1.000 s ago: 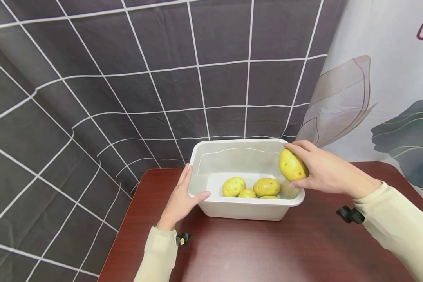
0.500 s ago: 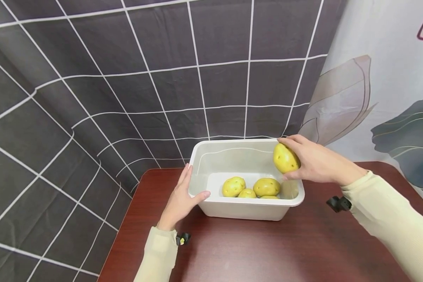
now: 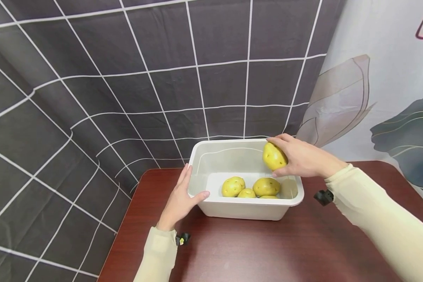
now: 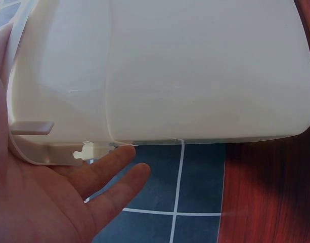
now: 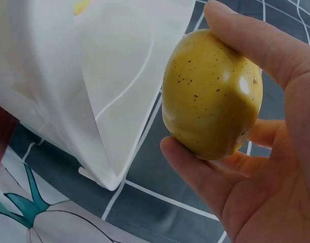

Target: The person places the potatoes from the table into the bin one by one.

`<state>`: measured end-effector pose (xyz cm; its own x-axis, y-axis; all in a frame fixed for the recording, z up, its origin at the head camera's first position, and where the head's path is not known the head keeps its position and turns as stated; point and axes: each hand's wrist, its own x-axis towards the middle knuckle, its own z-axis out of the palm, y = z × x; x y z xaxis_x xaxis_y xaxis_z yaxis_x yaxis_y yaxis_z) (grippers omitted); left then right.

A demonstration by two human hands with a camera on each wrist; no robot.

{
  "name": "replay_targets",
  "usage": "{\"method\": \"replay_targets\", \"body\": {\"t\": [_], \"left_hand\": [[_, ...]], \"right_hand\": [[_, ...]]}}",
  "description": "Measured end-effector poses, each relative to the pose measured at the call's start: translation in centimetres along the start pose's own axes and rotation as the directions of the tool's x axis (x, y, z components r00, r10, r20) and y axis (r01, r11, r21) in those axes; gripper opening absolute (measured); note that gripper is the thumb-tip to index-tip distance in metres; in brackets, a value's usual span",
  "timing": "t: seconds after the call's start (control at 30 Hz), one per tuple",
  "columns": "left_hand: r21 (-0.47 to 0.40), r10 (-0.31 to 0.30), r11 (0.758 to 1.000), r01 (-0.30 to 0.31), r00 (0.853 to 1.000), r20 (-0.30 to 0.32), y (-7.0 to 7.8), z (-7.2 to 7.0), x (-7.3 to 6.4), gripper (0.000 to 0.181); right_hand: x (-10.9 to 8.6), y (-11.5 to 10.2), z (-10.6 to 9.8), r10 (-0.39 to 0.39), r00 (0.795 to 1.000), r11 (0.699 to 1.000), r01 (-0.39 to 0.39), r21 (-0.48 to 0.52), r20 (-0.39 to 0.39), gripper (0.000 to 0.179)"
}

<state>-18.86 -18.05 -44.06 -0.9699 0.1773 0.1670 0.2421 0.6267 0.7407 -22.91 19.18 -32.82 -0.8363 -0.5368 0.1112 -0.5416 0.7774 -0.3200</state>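
Observation:
My right hand [image 3: 299, 158] grips a yellow potato [image 3: 273, 156] between thumb and fingers, at the right end of a white plastic bin [image 3: 239, 210]. In the right wrist view the speckled, shiny potato [image 5: 210, 96] sits between thumb and fingertips, beside the bin [image 5: 124, 76]. Several more potatoes [image 3: 233, 187] lie on the bin's floor, one mostly hidden behind the front wall. My left hand [image 3: 178, 201] rests at the bin's left front corner, its thumb over the rim. The left wrist view shows two straight fingers [image 4: 119, 190] beside the bin wall [image 4: 195, 76].
The bin stands on a dark red wooden table [image 3: 211, 250] with rounded corners. A dark grey cloth with white grid lines [image 3: 222, 86] hangs behind and to the left. At the right hangs a pale leaf-patterned curtain [image 3: 380, 129].
My right hand has carried its potato leftward and slightly up, from the bin's right edge to over the inside. The left hand, the bin and the other potatoes have stayed in place.

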Motion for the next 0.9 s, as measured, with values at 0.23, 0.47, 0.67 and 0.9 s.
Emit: {"method": "replay_targets", "body": {"t": [0.23, 0.47, 0.67, 0.9], "left_hand": [[0.002, 0.001, 1.000, -0.001, 1.000, 0.001, -0.1, 0.0, 0.0, 0.103], [0.002, 0.002, 1.000, -0.002, 1.000, -0.002, -0.2, 0.1, 0.1, 0.103], [-0.001, 0.003, 1.000, -0.003, 1.000, -0.004, -0.2, 0.1, 0.1, 0.103], [-0.005, 0.010, 1.000, -0.010, 1.000, -0.004, -0.3, 0.1, 0.1, 0.103]], "right_hand": [[1.2, 0.0, 0.5, 0.012, 1.000, 1.000, -0.012, -0.002, 0.022, 0.099], [2.4, -0.2, 0.8, 0.021, 0.999, 1.000, -0.020, -0.021, 0.043, 0.099], [3.3, -0.3, 1.4, 0.022, 0.999, 1.000, -0.022, -0.004, 0.049, 0.097], [4.0, -0.3, 1.7, 0.008, 0.998, 1.000, -0.008, 0.002, 0.059, 0.097]]}}
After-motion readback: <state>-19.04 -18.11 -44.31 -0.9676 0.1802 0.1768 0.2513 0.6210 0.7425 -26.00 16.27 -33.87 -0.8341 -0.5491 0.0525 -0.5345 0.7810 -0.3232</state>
